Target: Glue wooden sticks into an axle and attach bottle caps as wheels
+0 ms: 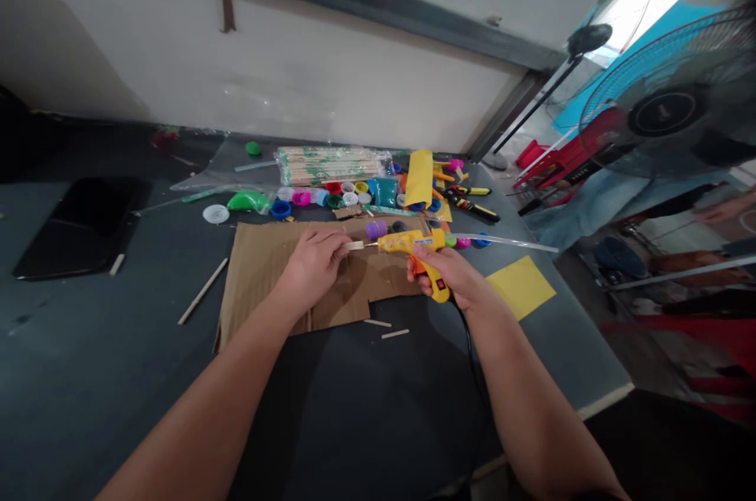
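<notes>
My right hand (440,269) grips a yellow hot glue gun (407,242) by its handle, fingers at the orange trigger. A clear glue stick (502,241) sticks out of its back end. The nozzle points left and meets, or nearly meets, the end of a short pale wooden stick (354,246). Pinched in my left hand (316,261), that piece is partly hidden by the fingers; whether it is one stick or a small bundle I cannot tell. Both hands are above a piece of brown cardboard (253,265). A purple bottle cap (376,230) is just behind the nozzle.
Several coloured caps (334,188) and wrapped chopsticks (331,164) lie along the back. Cutters (472,205) and yellow paper (523,287) are at right, a phone (79,225) at left. Loose sticks (202,291) lie about the cardboard. A fan (667,111) stands beyond the table's right edge.
</notes>
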`<state>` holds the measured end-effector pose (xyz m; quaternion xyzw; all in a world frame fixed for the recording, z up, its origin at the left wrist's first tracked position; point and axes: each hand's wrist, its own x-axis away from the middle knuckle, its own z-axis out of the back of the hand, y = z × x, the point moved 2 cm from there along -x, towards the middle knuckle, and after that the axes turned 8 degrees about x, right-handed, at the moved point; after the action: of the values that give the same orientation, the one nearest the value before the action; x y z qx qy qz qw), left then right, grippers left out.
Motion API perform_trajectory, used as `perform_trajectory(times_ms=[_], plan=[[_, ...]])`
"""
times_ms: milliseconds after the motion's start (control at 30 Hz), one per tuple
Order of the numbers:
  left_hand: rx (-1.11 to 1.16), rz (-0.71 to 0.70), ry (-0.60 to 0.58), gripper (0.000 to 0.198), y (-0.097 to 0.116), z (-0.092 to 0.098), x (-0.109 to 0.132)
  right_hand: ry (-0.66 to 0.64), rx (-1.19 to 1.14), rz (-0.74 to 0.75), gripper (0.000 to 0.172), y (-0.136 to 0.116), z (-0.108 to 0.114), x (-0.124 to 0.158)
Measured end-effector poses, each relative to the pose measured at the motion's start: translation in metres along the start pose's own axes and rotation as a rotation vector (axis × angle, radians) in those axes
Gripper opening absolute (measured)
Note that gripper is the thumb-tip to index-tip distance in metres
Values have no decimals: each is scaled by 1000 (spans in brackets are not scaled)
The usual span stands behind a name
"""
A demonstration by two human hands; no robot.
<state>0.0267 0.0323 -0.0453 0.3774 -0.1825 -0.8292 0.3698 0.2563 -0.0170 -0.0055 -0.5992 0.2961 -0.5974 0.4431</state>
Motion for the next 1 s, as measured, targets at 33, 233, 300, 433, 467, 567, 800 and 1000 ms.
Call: perform_trajectory(times_ms=[33, 233, 300, 433, 467, 567, 800, 1000], plan=[[-1, -2, 0, 21, 0, 0, 0, 6, -15, -1, 41, 0, 0, -1], [1, -13, 6, 20, 2, 0, 0, 19, -48, -5, 44, 2, -5, -4], [-1, -16, 4, 19, 3, 0, -1, 20, -61, 5, 43, 2, -6, -5], [1, -17, -4, 19, 3, 1, -2, 10, -58, 16, 43, 3, -4, -5], [3, -14, -6, 19, 3, 1, -2, 5, -50, 14, 43, 3, -4, -4], [6, -2, -9, 20, 1, 0, -1, -7, -31, 6, 42, 2, -2, -3], [15, 2, -12, 22, 2, 0, -1, 11, -65, -9, 41, 0, -3, -2], [20, 10, -8, 21, 4, 1, -2, 7, -59, 4, 42, 3, -6, -5]])
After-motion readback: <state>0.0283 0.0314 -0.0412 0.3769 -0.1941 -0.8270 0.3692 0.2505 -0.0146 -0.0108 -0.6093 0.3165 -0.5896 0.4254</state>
